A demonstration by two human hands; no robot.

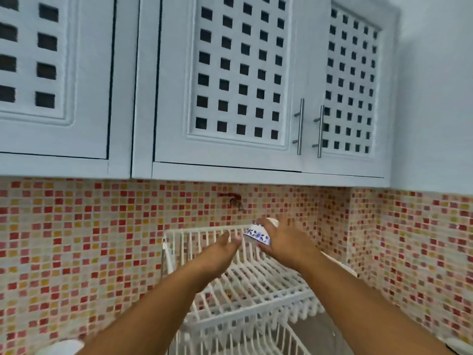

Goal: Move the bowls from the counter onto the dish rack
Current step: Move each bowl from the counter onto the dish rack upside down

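A white wire dish rack (256, 290) with two tiers stands against the tiled wall. My right hand (284, 239) holds a small white bowl with a blue flower pattern (257, 235), turned upside down, over the back of the rack's upper tier. My left hand (220, 252) reaches forward just left of the bowl, fingers apart, holding nothing. Both forearms stretch over the rack. Part of a white bowl (61, 348) shows at the bottom left edge.
White cupboards with lattice doors and two metal handles (309, 129) hang low above the rack. Red and yellow mosaic tiles cover the wall behind and the corner to the right. Something white (460, 345) sits at the bottom right edge.
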